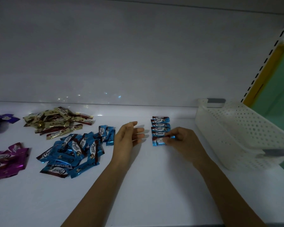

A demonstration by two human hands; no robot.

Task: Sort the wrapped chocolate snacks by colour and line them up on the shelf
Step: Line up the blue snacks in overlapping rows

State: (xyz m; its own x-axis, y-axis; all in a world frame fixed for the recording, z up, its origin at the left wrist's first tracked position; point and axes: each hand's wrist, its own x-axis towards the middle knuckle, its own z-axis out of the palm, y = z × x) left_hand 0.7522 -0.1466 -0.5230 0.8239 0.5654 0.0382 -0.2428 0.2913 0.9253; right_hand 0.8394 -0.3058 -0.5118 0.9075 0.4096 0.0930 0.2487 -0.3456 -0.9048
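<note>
glossy foil snack wrappers (70,151) (crinkly), smooth white shelf (138,185), matt perforated plastic basket (239,128).

We've got a neat column of blue foil-wrapped Choco snacks (160,126) on the white shelf (138,185); left of it lie a blue heap (75,148), gold heap (59,122), magenta heap (7,159), purple heap (0,122).

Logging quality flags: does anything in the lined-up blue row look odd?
The nearest blue snack, pinched by the right hand, shows a pale patch where the rest of the row shows the Choco logo; it may be face down, or just glare.
</note>
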